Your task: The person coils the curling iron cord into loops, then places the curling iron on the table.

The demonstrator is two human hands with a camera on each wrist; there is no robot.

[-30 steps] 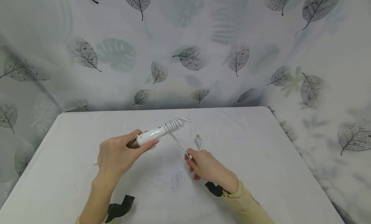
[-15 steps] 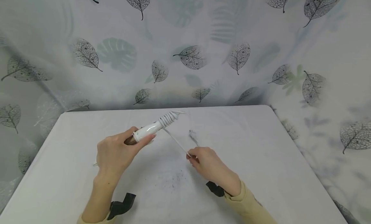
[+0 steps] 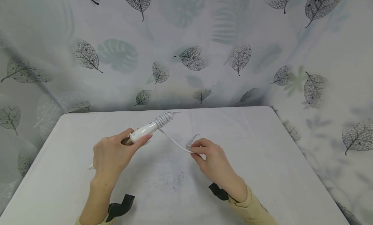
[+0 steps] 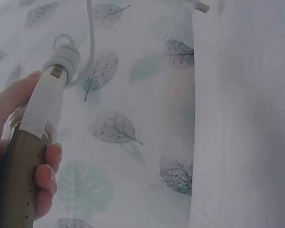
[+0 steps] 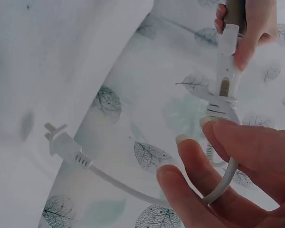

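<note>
My left hand (image 3: pixel 112 157) grips a curling iron (image 3: pixel 144 131) above the table, fingers round its brown barrel (image 4: pixel 16 175) and thumb by the white handle. The handle tilts up to the right, its far end wrapped in several turns of white cord (image 3: pixel 164 119). From these coils a loose length sags across to my right hand (image 3: pixel 215 160), which holds it between thumb and fingers. In the right wrist view, the cord bends over the fingers and ends in a two-pin plug (image 5: pixel 66 145), hanging free beyond the fingertips. The palm side of my left hand is hidden in the head view.
A white table (image 3: pixel 276 160) lies beneath both hands, with small dark specks (image 3: pixel 177 179) near its middle. Leaf-patterned fabric (image 3: pixel 175 27) rises behind and at both sides. Black straps (image 3: pixel 121 205) show at the wrists.
My left hand has drifted left with the curling iron. My right hand has moved slightly right and up, its fingers less tucked. The taut cord between the hands now sags, and the plug has shifted.
</note>
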